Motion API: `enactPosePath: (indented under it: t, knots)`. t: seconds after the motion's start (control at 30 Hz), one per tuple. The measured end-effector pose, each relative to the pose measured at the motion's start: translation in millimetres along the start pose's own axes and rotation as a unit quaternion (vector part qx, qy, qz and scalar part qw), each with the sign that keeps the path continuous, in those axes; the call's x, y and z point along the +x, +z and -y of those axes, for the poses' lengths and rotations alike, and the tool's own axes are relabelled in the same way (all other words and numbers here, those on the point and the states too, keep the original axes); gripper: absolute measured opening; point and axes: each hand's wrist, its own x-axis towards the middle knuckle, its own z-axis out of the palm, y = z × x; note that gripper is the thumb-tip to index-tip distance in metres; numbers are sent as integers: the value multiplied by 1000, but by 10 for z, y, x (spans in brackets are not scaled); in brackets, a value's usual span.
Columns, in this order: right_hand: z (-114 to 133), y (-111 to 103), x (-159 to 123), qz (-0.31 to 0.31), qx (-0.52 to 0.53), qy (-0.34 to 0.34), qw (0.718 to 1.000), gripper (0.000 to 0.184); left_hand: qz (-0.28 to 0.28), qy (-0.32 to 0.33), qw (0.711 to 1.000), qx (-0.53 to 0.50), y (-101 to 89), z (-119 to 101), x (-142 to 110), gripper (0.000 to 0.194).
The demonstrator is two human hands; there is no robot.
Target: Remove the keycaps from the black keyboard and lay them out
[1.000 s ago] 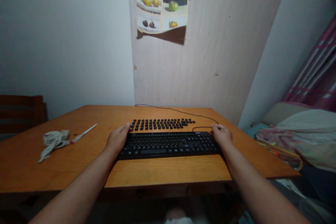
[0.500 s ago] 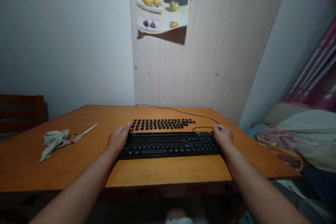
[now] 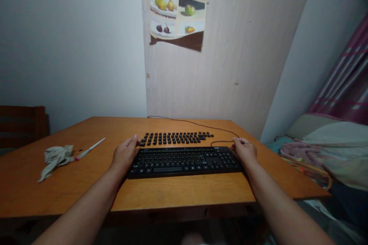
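Fingers of our left hand (image 3: 125, 154) lie close together at the left end of the long black plastic keyboard (image 3: 184, 163), the thumb side turned upward and the thumb tip reaching past the far left corner; the lower fingers are hidden behind the hand, so we cannot tell whether they grip the edge or only rest against it; our right hand (image 3: 244, 151) is at the opposite end, its fingers curled in near the far right corner, and we cannot tell whether they pinch anything.

The keyboard lies flat between our hands on the orange-brown wooden bench (image 3: 181, 193), near its front edge; just behind it, small loose black keycaps (image 3: 172, 138) stand in several rows, the nearest on the left being close to our left thumb; a thin black cable (image 3: 195, 123) bends from behind the keyboard toward our right fingers, and another stretch runs from beside them to the far edge of the bench.

Well to the left of our left hand lies a crumpled grey-white cloth (image 3: 58, 157); just beside it is a slim white stick with a pink end (image 3: 91, 149), slanting away from us.
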Motion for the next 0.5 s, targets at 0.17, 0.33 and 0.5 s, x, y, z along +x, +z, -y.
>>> enactPosePath:
  t: [0.17, 0.33, 0.5]
  knots:
    - [40, 36, -16, -8, 33, 14, 999, 41, -49, -37, 992, -112, -57, -199, 78, 54]
    - [130, 11, -43, -12, 42, 18, 999, 47, -77, -56, 976, -195, -72, -376, 325, 50]
    - [282, -77, -100, -34, 23, 6, 999, 48, -97, -42, 964, -245, 32, -495, 541, 50]
